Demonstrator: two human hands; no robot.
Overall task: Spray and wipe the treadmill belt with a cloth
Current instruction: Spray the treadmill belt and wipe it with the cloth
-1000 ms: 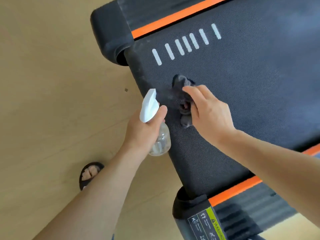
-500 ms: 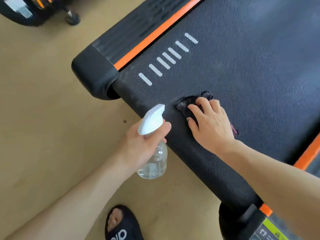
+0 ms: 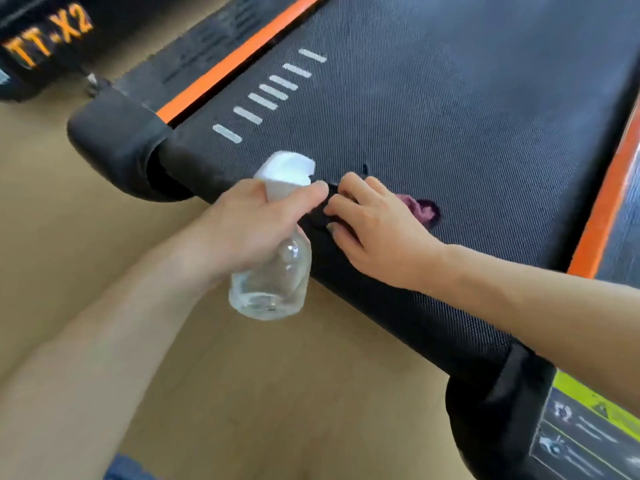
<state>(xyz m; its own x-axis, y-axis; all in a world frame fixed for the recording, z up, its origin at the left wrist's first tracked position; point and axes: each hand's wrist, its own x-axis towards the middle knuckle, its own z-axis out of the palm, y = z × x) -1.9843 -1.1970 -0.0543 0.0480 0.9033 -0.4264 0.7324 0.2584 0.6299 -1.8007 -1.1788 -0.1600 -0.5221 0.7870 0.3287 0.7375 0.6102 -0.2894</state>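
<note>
The dark treadmill belt runs diagonally across the view, with white dash marks near its rear end. My right hand presses a dark cloth flat onto the belt close to its rear edge; most of the cloth is hidden under the palm, and a purplish corner sticks out behind the knuckles. My left hand grips a clear spray bottle with a white trigger head, held just off the belt's edge, its nozzle pointing toward the cloth. My two hands nearly touch.
Orange side strips border the belt on both sides. Black end caps stick out at the rear corners, the near one beside a yellow-green warning label. Tan floor lies on the left. Another machine with orange lettering stands top left.
My view has tilted up and moved closer. My right hand has slid the cloth toward the belt's rear edge, nearer the bottle. My left hand still holds the bottle in the same grip.
</note>
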